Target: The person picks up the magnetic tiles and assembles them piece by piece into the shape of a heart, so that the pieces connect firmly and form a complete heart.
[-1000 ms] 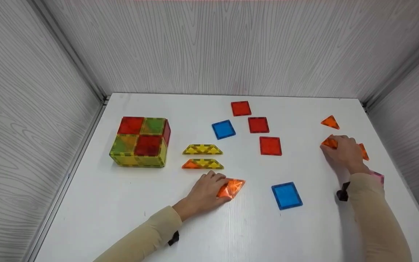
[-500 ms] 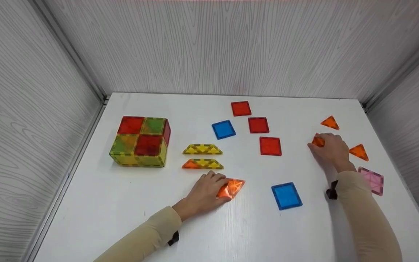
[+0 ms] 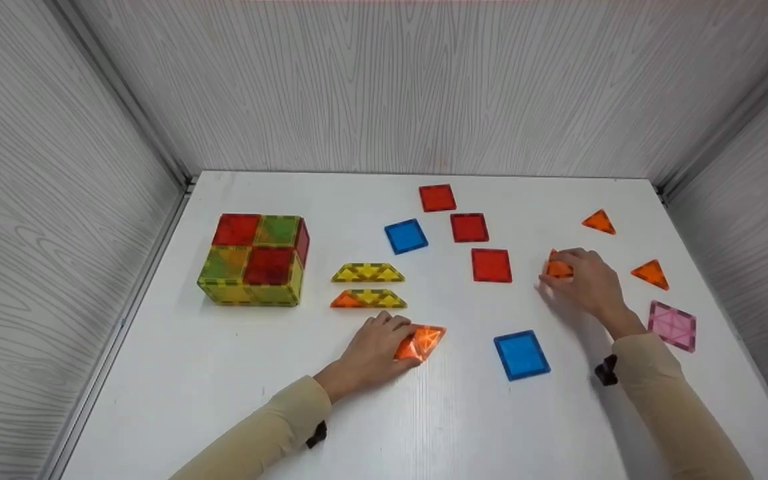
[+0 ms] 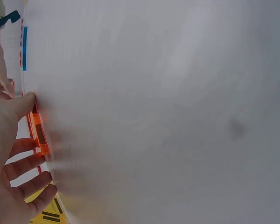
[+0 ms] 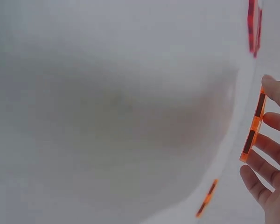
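On the table's near middle, my left hand (image 3: 371, 352) holds joined orange triangle magnetic tiles (image 3: 427, 341) between thumb and fingers. In the left wrist view the edge of an orange tile (image 4: 39, 129) lies against the thumb and fingertips. My right hand (image 3: 589, 281) pinches a single orange triangle tile (image 3: 559, 269), right of the red squares. The right wrist view shows that tile (image 5: 254, 125) edge-on, thumb at one end and fingers along it, off the table. How many tiles the left hand holds is partly hidden.
A box of red, green and yellow tiles (image 3: 254, 257) stands at left. Two flat trapezoid rows, one yellow (image 3: 368, 272), one orange and yellow (image 3: 369, 299), lie beside it. Red squares (image 3: 491, 265), blue squares (image 3: 522, 355), orange triangles (image 3: 651, 274) and a pink square (image 3: 673, 326) lie around.
My right hand has moved left with an orange triangle tile, away from the other orange triangles, uncovering the pink square. My left hand stays on its orange tiles.
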{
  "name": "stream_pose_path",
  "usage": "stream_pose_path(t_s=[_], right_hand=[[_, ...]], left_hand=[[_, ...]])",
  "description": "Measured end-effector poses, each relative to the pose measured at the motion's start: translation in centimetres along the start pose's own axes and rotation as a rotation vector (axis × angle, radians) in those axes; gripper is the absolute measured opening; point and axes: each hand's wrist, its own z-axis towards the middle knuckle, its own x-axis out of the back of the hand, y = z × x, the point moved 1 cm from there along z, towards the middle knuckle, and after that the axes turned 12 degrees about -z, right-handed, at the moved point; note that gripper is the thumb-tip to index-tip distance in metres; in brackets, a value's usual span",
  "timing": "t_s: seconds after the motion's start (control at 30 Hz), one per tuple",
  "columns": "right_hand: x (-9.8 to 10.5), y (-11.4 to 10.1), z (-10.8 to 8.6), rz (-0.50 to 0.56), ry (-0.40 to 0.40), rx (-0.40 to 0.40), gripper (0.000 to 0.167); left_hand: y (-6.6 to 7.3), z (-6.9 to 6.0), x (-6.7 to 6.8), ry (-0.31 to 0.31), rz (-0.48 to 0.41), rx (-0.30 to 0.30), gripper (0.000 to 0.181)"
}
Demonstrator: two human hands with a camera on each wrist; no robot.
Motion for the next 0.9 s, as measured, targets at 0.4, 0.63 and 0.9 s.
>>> stream_pose_path(t_s=[0.4,0.63,0.9], right_hand=[[-0.2,-10.3,-4.9,-0.187,0.085,0.279,0.052],[-1.8,-15.1,-6.6,-0.157,-0.027,0.398,0.05],[-2.9,-16.9,-7.5,-0.086,-0.076,0.444,0.056]], left_hand=[[0.2,-0.2,0.0,0.003,0.002,0.003,0.061],[0.2,0.1,0.0,-0.011,0.009,0.031,0.062],[0.3,0.1,0.0,-0.004,0.027,0.019,0.061]])
